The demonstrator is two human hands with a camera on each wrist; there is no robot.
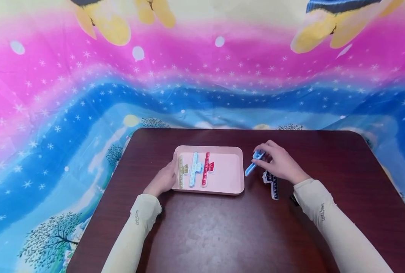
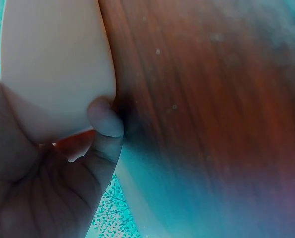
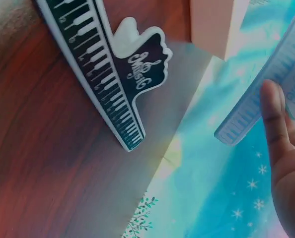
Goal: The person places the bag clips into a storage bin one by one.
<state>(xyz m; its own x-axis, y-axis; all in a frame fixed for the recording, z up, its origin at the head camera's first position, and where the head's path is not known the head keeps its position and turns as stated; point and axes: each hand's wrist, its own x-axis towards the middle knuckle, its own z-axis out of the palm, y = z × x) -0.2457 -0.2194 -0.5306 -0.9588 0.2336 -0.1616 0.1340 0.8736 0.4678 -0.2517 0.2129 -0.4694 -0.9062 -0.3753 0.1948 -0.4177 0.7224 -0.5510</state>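
Note:
My left hand [image 1: 163, 177] grips the left side of a pink tray [image 1: 227, 184]; in the left wrist view a fingertip and thumb close around the tray's edge. Inside the tray three piano-key clips lie side by side: a gold clip [image 1: 181, 178], a light blue clip [image 1: 193, 176] and a red clip [image 1: 205, 176]. Just off the tray's right side, my right hand [image 1: 279, 161] pinches a blue piano-key clip [image 3: 252, 109], held tilted above the table. Below that hand a black clip [image 3: 105, 69] marked "Music" lies on the table, partly covered by the hand in the head view.
The dark wooden table [image 1: 205, 235] has rounded far corners. Behind it hangs a pink and blue cloth [image 1: 202, 87] with snowflakes and trees, reaching down past the table's far edge and sides. A small dark object [image 1: 293, 200] shows beneath the right wrist.

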